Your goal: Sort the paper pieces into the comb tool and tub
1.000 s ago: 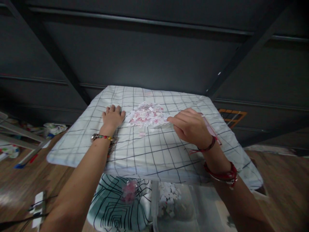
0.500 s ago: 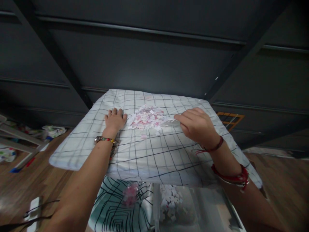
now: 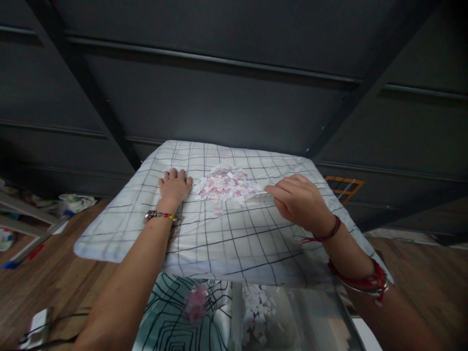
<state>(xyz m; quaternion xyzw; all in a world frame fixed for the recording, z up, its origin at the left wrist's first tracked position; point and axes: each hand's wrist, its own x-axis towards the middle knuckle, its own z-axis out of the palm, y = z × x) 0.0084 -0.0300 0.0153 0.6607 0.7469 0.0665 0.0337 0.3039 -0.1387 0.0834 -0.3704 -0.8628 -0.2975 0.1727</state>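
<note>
A loose pile of small white and pink paper pieces (image 3: 223,184) lies on a table covered with a white checked cloth (image 3: 234,243). My left hand (image 3: 174,186) rests palm down on the cloth, just left of the pile, fingers spread and holding nothing. At the pile's right edge, my right hand (image 3: 294,200) pinches the end of a thin, pale, partly see-through strip (image 3: 259,194). The strip's far end meets the paper pieces; its exact kind is unclear.
Below the table's near edge stands a clear plastic box (image 3: 237,317) with white paper pieces (image 3: 259,307). Beside it, a pink see-through packet (image 3: 196,302) lies on teal patterned fabric (image 3: 171,317). Dark panels (image 3: 219,97) rise behind the table. A power strip (image 3: 38,326) lies on the floor.
The view has shifted slightly. The strip in my right hand now sits flatter against the pile's right edge. My left hand has stayed in place on the cloth.
</note>
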